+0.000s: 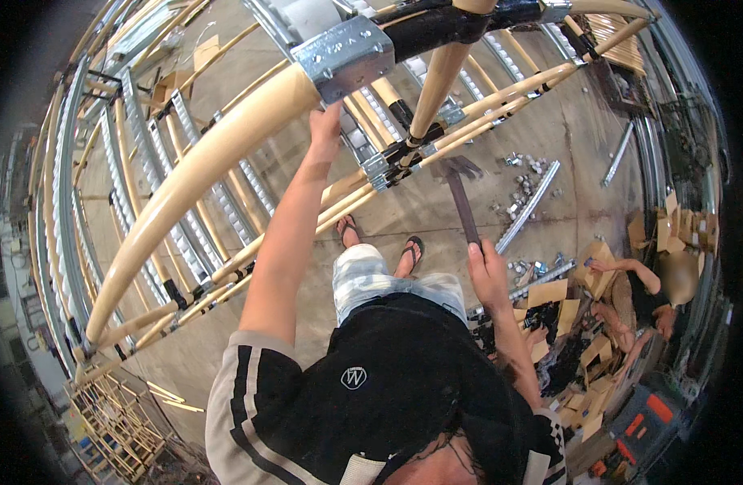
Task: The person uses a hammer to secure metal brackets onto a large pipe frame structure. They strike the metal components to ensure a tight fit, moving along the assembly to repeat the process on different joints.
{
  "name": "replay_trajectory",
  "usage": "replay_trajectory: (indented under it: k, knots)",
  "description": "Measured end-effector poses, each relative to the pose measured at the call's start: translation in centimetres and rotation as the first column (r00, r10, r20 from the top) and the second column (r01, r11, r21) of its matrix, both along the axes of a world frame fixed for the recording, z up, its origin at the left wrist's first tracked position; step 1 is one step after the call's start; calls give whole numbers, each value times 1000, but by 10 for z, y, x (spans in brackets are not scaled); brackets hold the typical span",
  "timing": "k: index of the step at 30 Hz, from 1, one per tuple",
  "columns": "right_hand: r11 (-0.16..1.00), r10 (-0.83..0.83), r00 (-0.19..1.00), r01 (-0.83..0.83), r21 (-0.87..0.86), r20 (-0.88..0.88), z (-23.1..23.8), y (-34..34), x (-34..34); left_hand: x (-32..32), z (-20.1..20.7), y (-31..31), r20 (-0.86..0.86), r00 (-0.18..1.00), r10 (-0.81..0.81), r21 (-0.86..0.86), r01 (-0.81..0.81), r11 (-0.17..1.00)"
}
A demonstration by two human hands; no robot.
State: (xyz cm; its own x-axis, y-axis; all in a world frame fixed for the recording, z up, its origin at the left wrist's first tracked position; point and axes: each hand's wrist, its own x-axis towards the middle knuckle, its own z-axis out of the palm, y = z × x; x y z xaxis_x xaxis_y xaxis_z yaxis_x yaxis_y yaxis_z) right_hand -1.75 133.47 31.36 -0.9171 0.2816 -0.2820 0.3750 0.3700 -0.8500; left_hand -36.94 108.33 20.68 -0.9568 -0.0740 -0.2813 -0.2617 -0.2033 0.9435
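Note:
My right hand (489,271) is wrapped around the handle of a hammer (464,206), whose blurred head points away from me below the frame. With my left arm stretched forward, my left hand (325,131) is closed at the lower edge of a shiny metal bracket (345,58); its fingertips are partly hidden. The bracket sits across a thick beige tube (202,170), next to a black pipe joint (436,36). Beneath, another metal bracket (377,171) sits by a cluster of black joints on the lower beige tubes.
Roller tracks (189,230) with white wheels line the rack. Loose metal fittings (527,190) and a metal rail (529,208) lie on the floor at right. A co-worker (630,295) sits among open cardboard boxes (598,356), near a dark toolbox (642,420) with red parts.

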Motion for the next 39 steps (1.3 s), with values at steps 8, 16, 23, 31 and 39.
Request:
replay_trajectory:
  k: [8,16,23,31,39]
  knots:
    - [983,-71,985,95,-156,157,-75,23,66,146,56,-29,-464,886,12,-734,-391,555]
    - [992,62,948,-25,-121,311,-90,45,70,307,55,-50,-337,911,-239,-751,-107,651]
    - [962,225,969,-237,138,100,-60,18,55,310,-13,-90,130,958,-254,-785,256,564]
    - [987,105,969,-130,97,224,-104,-28,87,247,-68,-128,285,935,-211,-772,354,527]
    - [997,-35,984,21,80,175,-174,-74,112,129,-174,-103,402,881,-249,-358,401,844]
